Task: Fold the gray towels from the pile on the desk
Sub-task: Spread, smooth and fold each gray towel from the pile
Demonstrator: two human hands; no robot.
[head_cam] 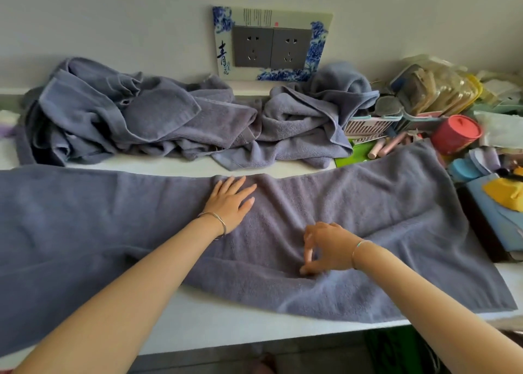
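At the near edge of the desk: the spread towel lies across the front, and its left part seems to hang over the rim. A hard tug could, I think, slide it off.
Right hand: my thumb and fingertips pinch a small ridge of that towel near the front hem. Lifting from so little cloth may skew the fold.
Left hand: it lies spread flat, pressing the towel close to its far hem. If I ease off while pulling, the cloth will probably bunch under my palm.
Right end of the towel: it runs up among clutter, just beside the pink tubes and the red tub. Folding that end over may drag or tip them.
Pile: the crumpled gray towels sit at the back by the wall, one corner near the far hem. It could get caught in my fold.
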